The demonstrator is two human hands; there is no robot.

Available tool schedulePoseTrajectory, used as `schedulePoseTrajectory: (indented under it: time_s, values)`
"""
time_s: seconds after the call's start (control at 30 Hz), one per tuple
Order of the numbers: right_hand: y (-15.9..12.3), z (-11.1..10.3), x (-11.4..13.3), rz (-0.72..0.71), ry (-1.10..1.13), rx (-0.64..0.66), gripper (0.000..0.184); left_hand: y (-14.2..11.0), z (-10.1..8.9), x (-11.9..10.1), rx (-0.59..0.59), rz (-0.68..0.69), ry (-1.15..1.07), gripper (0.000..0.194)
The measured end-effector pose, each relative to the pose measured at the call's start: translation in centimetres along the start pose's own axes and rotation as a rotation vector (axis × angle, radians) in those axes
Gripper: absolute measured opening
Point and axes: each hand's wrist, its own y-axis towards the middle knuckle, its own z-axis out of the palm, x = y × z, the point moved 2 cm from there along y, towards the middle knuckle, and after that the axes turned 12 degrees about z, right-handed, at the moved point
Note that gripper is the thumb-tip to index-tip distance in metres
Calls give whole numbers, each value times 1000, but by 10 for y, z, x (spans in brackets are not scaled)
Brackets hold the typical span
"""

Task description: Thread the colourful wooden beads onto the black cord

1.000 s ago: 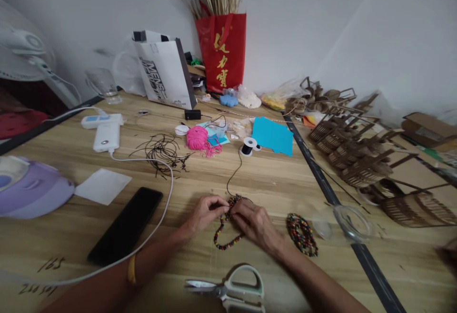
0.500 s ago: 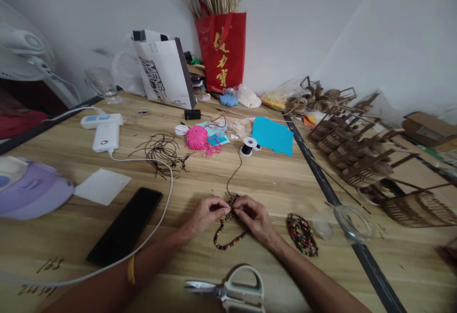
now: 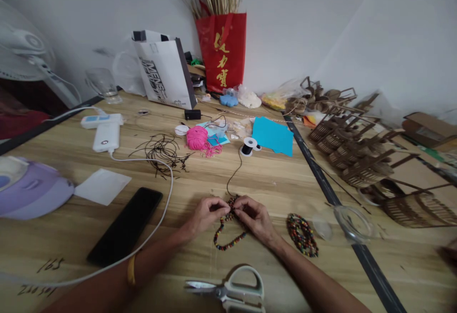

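Note:
Both hands meet over a string of small multicoloured beads (image 3: 230, 246), which lies on the table in a loop with a bunched part between the fingers. My left hand (image 3: 210, 213) pinches it with thumb and forefinger from the left. From the right, my right hand (image 3: 255, 218) is closed on the same bunched part; its fingertips almost touch the left ones. What exactly lies between the tips is too small to make out. A thin dark cord (image 3: 233, 175) runs from the beads back to a white spool of black cord (image 3: 247, 147).
Scissors (image 3: 243, 287) lie in front of me, blades leftward. A second coiled bead string (image 3: 302, 234) is right of my hand. On the left are a phone (image 3: 124, 227) and white cable (image 3: 170, 184); farther back, pink yarn (image 3: 197, 138), blue sheets (image 3: 273, 135) and woven baskets (image 3: 369, 170).

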Motion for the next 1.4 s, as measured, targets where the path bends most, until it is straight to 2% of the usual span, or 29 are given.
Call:
schedulePoseTrajectory:
  time_s: [0.3, 0.57, 1.03, 1.4]
  values:
    - [-1, 0, 0, 2, 3, -5, 19, 0, -1, -2, 5, -1, -2, 21]
    - [0, 0, -1, 60, 48, -17, 25, 0, 0, -1, 13, 5, -2, 20]
    - [-1, 0, -6, 64, 29, -9, 24, 0, 1, 0, 21, 28, -2, 22]
    - [0, 0, -1, -23, -44, -6, 20, 0, 1, 0, 39, 36, 29, 19]
